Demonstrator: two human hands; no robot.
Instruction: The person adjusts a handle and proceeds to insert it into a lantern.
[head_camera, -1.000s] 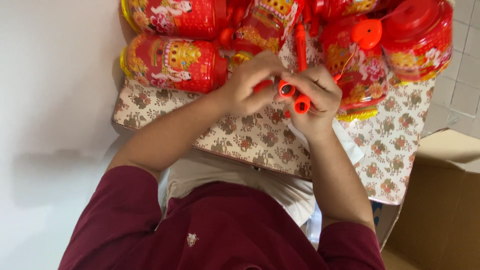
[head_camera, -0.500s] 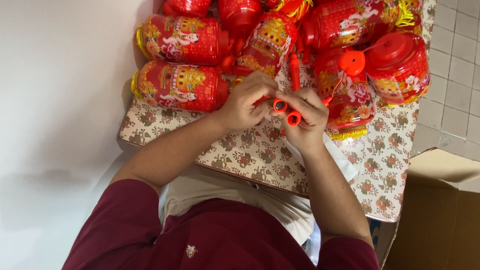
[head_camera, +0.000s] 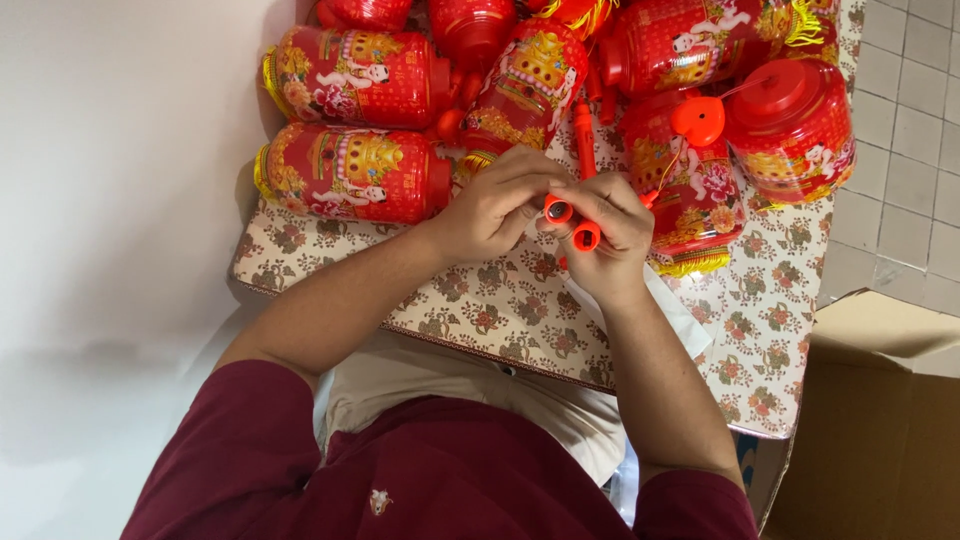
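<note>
Both my hands meet over a flower-patterned board (head_camera: 480, 310) that lies across my lap. My left hand (head_camera: 490, 208) pinches a small orange tube end (head_camera: 557, 211). My right hand (head_camera: 608, 235) grips a second orange tube (head_camera: 586, 238), and an orange stick (head_camera: 583, 135) rises from between my fingers toward the lanterns. The tube openings face the camera. How the orange parts join is hidden by my fingers.
Several red and gold plastic lanterns (head_camera: 350, 175) lie heaped on the board's far half, one with an orange heart-shaped cap (head_camera: 699, 120). An open cardboard box (head_camera: 880, 430) stands at the lower right on a tiled floor (head_camera: 915, 130). A white wall (head_camera: 110, 250) fills the left.
My hands and the orange pieces stay together with little shift of the fingers. The view has slid, so the board and lanterns now sit lower and further right.
</note>
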